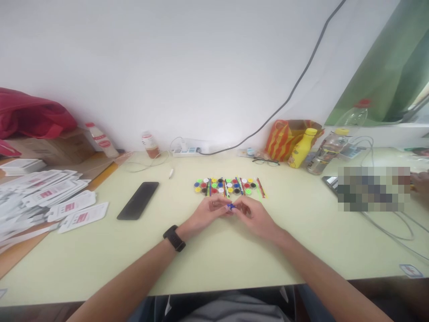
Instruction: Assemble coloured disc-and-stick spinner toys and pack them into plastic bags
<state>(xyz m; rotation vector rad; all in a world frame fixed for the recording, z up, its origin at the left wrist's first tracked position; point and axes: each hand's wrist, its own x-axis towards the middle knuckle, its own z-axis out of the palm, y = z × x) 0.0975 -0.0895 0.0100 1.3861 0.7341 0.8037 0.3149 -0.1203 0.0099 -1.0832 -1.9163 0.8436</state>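
My left hand (208, 213), with a black watch (174, 238) on its wrist, meets my right hand (255, 218) just above the table. Both are closed, their fingertips pinching a small blue piece (231, 206) between them; its exact kind is too small to make out. Just beyond my fingers lie rows of small round discs (229, 185) in red, yellow, green, blue, black and white. Thin coloured sticks (260, 187) stand between groups of these discs. My fingers cover part of the nearest row.
A black phone (138, 201) lies left of my hands, near a pile of white badge cards (72, 205). Along the wall are a power strip (185, 152), glasses (266, 161), a striped bag (279, 141) and bottles (302, 148). Cables (385, 230) trail at right, near another person's hand (420, 183).
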